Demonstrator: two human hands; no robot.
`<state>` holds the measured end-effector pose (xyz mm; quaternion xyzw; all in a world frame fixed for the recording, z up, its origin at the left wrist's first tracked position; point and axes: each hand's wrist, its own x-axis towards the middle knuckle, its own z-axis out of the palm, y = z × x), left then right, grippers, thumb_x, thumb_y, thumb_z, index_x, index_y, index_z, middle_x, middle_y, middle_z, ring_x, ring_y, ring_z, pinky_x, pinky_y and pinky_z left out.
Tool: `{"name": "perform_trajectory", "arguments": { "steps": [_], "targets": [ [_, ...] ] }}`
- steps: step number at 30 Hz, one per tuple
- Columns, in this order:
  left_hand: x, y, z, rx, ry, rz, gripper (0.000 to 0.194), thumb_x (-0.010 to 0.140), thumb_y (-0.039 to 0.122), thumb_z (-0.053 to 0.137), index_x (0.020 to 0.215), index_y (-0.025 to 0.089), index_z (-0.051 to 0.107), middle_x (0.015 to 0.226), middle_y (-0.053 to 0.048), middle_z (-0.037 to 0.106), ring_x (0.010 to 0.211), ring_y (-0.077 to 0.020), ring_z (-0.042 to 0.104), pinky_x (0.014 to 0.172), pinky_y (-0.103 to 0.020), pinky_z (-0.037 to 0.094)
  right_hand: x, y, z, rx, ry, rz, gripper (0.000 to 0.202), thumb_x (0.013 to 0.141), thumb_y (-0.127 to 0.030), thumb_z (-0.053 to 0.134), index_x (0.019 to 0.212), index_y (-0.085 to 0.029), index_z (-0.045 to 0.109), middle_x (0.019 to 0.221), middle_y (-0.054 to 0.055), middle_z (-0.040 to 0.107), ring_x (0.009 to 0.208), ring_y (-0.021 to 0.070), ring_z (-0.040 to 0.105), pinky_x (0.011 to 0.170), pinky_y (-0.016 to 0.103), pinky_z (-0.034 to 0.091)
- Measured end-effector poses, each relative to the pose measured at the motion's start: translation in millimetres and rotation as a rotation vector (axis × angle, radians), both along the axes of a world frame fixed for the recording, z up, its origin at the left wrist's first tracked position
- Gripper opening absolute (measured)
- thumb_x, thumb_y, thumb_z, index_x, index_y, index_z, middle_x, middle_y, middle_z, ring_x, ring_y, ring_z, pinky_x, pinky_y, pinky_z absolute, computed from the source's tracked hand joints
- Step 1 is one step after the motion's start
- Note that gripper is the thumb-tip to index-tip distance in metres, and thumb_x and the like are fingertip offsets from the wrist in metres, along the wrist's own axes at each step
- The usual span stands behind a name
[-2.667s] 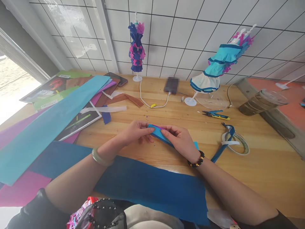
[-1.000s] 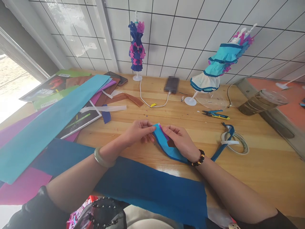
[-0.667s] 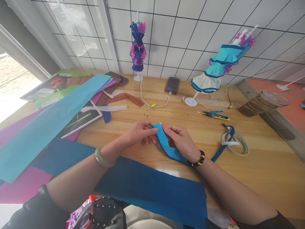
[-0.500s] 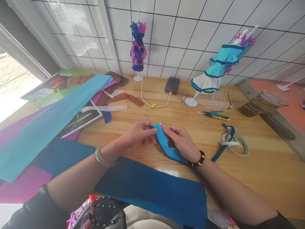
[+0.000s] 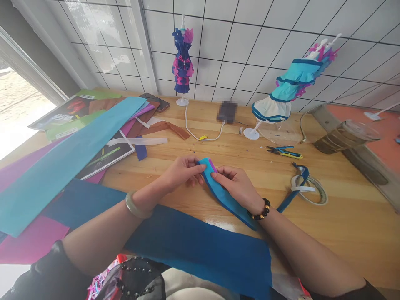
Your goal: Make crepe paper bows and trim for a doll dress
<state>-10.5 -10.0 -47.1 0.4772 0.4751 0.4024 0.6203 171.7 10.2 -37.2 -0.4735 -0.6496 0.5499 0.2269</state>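
Two hands, left hand (image 5: 181,173) and right hand (image 5: 239,187), pinch one blue strip (image 5: 223,196).

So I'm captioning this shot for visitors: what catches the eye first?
Two hands, left hand and right hand, pinch a folded blue paper strip mid-table. Behind, two small paper dresses stand by the tiled wall: a dark blue dress and a turquoise dress.

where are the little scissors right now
In the head view, the small blue-and-yellow scissors lie on the wooden table to the right, beyond the tape roll and just in front of the turquoise dress mannequin.
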Motion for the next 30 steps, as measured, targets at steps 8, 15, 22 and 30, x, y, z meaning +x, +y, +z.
{"name": "perform_trajectory", "arguments": {
  "steps": [8,15,22,30],
  "targets": [
    [-0.6,1.0,-2.6,0.050,0.011,-0.004,0.034,0.073,0.043,0.061,0.088,0.013,0.056,0.065,-0.003,0.061,0.055,-0.0109,0.057,0.042,-0.019,0.044,-0.9,0.5,-0.6,-0.025,0.012,-0.009,0.032,0.073,-0.045,0.058,0.077,-0.014,0.064,0.059,-0.001,0.052,0.050,0.0065,0.038,0.044,0.019,0.031],
    [-2.2,0.8,-5.4,0.079,0.025,0.013,0.029,0.075,0.041,0.058,0.082,0.013,0.058,0.059,0.000,0.055,0.045,-0.0066,0.049,0.040,-0.017,0.039,-0.4,-2.4,-0.3,-0.022,0.019,0.077,0.036,0.076,-0.048,0.055,0.082,-0.014,0.066,0.061,-0.001,0.053,0.051,0.0070,0.038,0.046,0.019,0.031],
    [-1.9,2.6,-3.6,0.064,-0.030,0.093,0.027,0.074,0.039,0.060,0.081,0.013,0.057,0.062,0.000,0.056,0.049,-0.0072,0.051,0.039,-0.016,0.039,-1.0,-3.1,-0.5,0.006,0.000,0.076,0.037,0.074,-0.048,0.058,0.085,-0.014,0.066,0.066,0.001,0.057,0.054,0.0084,0.042,0.047,0.020,0.033],
    [-1.9,2.2,-5.2,0.069,-0.076,0.098,0.027,0.074,0.038,0.061,0.079,0.012,0.057,0.063,0.000,0.056,0.050,-0.0069,0.050,0.037,-0.015,0.038,-1.1,-2.4,-1.0,-0.038,0.011,0.056,0.038,0.073,-0.050,0.057,0.082,-0.014,0.066,0.060,-0.001,0.055,0.049,0.0069,0.038,0.045,0.019,0.030]
  ]
}}
